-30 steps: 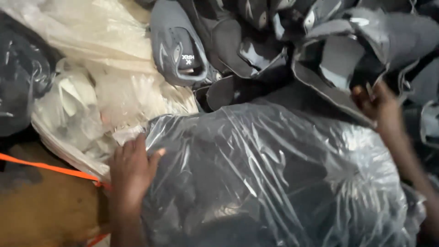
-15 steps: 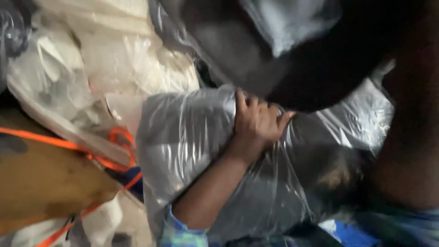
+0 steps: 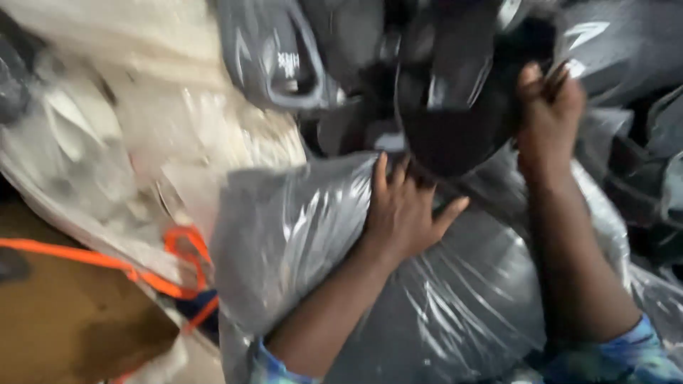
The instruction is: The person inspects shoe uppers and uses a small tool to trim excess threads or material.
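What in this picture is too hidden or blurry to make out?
Head view:
- Clear plastic bag: its dark contents are veiled by glare and creases.
- Right hand: fingertips buried among dark pieces.
- Left hand: palm hidden against the bag.
- Pale bag: contents smeared by motion blur.

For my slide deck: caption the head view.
Left hand pressed flat on a clear plastic bag of dark pieces; right hand reaching into dark pieces above.

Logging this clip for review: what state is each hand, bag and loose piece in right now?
Left hand: open, fingers spread, flat on the clear plastic bag.
Right hand: reaching into the dark pieces; grip unclear.
Clear plastic bag: stuffed full, wrinkled.
Dark pieces: loose, heaped.
Pale bag: full, blurred.
Orange strap: slack, looped.
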